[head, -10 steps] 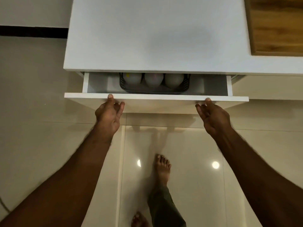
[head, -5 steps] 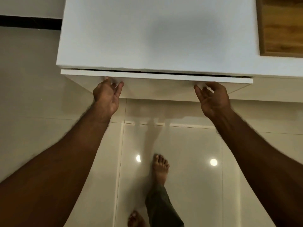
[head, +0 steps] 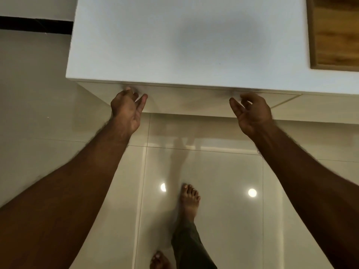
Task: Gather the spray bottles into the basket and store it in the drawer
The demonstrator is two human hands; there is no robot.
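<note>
The white drawer front (head: 186, 98) sits flush under the white countertop (head: 174, 41), pushed fully in. The basket and the spray bottles are hidden inside it. My left hand (head: 127, 111) touches the left part of the drawer front with its fingertips, fingers apart, holding nothing. My right hand (head: 250, 113) rests its fingertips near the right part of the drawer front, fingers loosely spread and empty.
A wooden board (head: 336, 33) lies on the countertop at the far right. Glossy cream floor tiles (head: 223, 191) stretch below, with my bare feet (head: 189, 200) on them. A black strip (head: 35, 27) runs along the wall base at the left.
The drawer was open, showing the dark basket with bottles; both hands pushed it in until it shut. The basket and bottles have gone out of sight.
</note>
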